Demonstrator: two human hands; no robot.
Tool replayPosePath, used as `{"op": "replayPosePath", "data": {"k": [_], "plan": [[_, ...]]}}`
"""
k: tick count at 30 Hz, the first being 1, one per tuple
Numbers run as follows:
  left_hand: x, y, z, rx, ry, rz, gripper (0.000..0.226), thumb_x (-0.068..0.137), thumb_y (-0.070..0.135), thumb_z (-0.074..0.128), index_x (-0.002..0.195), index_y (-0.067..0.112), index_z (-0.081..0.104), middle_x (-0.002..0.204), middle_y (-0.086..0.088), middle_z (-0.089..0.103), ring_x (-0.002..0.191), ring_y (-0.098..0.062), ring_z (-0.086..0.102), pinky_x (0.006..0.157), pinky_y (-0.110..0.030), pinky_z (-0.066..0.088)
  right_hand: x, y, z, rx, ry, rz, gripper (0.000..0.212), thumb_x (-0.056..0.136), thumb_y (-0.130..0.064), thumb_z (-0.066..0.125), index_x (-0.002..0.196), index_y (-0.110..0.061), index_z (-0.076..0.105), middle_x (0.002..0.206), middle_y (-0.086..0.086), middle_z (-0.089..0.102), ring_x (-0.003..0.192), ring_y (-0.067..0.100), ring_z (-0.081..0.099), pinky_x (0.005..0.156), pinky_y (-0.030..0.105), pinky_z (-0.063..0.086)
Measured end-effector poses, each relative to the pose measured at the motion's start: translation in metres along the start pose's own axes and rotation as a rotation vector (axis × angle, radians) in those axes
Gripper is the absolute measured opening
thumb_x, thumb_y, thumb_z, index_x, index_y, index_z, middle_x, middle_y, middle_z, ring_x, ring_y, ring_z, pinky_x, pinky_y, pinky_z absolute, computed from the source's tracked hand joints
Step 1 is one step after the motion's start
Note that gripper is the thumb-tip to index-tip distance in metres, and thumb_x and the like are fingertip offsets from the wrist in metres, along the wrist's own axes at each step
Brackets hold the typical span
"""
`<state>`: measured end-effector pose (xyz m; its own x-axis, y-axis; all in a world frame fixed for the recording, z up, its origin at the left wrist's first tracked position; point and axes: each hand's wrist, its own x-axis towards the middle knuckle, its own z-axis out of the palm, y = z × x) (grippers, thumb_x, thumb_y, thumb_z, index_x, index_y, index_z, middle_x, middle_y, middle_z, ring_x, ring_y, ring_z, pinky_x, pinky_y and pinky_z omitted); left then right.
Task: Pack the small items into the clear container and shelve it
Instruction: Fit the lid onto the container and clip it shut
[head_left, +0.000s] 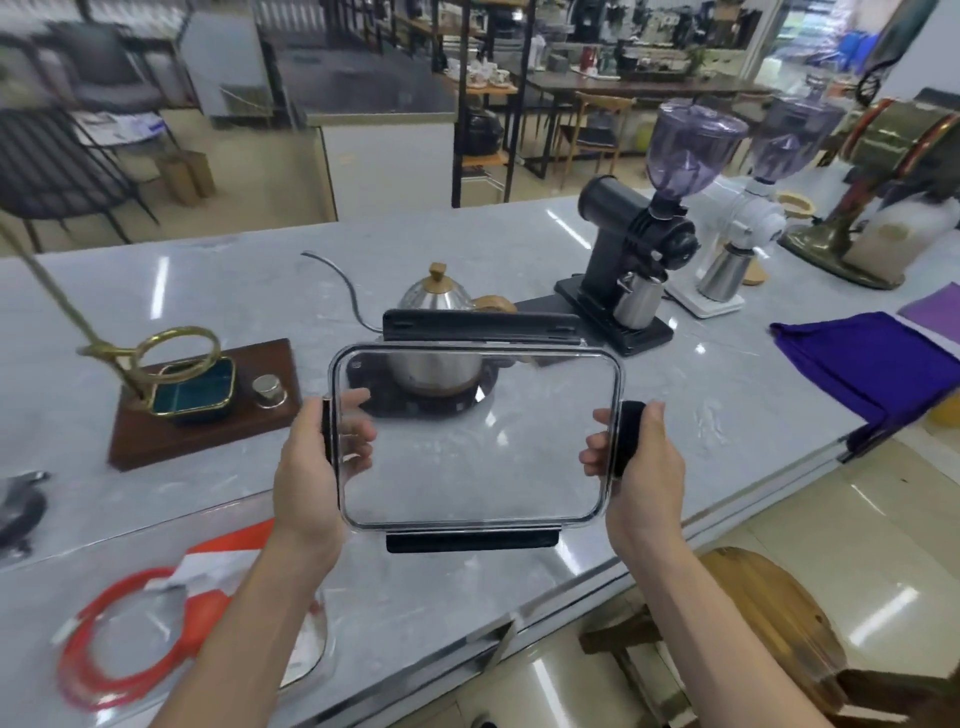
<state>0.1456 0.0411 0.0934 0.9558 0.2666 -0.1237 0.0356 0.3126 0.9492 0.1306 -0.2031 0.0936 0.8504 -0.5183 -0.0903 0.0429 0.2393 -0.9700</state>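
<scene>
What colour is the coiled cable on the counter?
Red cable, seen in the head view.

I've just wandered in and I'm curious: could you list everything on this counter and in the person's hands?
clear lid: one, see-through with black clips, held up between both hands
kettle: one, silver with wooden knob, behind the lid
black grinder: one, mid counter, right of the kettle
white grinder: one, beside the black one
wooden tray: one, brown, left, carrying a brass ring stand
red cable: one, coiled, near left
purple cloth: one, far right
counter: one, pale marble
stool: one, wooden, lower right
left hand: grips the lid's left edge
right hand: grips the lid's right edge
</scene>
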Motion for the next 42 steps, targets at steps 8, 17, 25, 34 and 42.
{"op": "replayPosePath", "data": {"k": [8,17,25,34,42], "plan": [[-0.004,0.03,-0.039,-0.16,0.041,0.089,0.055,0.106,0.042,0.028,0.07,0.023,0.065,0.062,0.007,0.058,0.061,-0.008,0.053,0.066,-0.022,0.048,-0.03,0.002,0.038,0.045,-0.158,0.004,0.076,0.106,-0.04,0.024,0.055,-0.005,0.069,0.049,0.009,0.057,0.051,0.023,0.053,0.058,0.035,0.042],[-0.012,0.049,-0.082,-0.105,0.064,0.244,0.057,0.105,0.04,0.026,0.059,0.016,0.047,0.056,-0.001,0.045,0.062,-0.018,0.043,0.077,-0.032,0.04,-0.057,0.013,0.069,0.052,-0.26,-0.06,0.075,0.107,-0.033,0.016,0.069,0.001,0.072,0.058,0.015,0.06,0.057,0.022,0.054,0.06,0.035,0.043],[-0.015,0.06,-0.103,-0.091,0.026,0.319,0.052,0.095,0.034,0.03,0.05,0.021,0.05,0.059,-0.002,0.046,0.064,-0.018,0.044,0.079,-0.033,0.037,-0.07,0.016,0.083,0.024,-0.245,-0.083,0.071,0.106,-0.028,0.015,0.075,0.003,0.072,0.064,0.017,0.064,0.064,0.024,0.058,0.065,0.037,0.046],[-0.017,0.075,-0.115,-0.122,-0.004,0.422,0.049,0.092,0.034,0.035,0.047,0.027,0.053,0.053,0.007,0.048,0.061,-0.014,0.044,0.076,-0.033,0.035,-0.075,0.011,0.095,0.017,-0.219,-0.007,0.05,0.105,-0.01,0.028,0.079,-0.016,0.071,0.077,0.005,0.076,0.079,0.026,0.069,0.079,0.043,0.054],[-0.012,0.082,-0.118,-0.143,-0.01,0.47,0.06,0.102,0.032,0.024,0.052,0.024,0.056,0.068,0.002,0.06,0.077,-0.015,0.053,0.084,-0.025,0.042,-0.07,0.002,0.089,0.199,-0.527,0.21,0.04,0.09,-0.02,0.04,0.111,-0.006,0.072,0.118,0.013,0.069,0.126,0.031,0.054,0.108,0.04,0.038]]}}
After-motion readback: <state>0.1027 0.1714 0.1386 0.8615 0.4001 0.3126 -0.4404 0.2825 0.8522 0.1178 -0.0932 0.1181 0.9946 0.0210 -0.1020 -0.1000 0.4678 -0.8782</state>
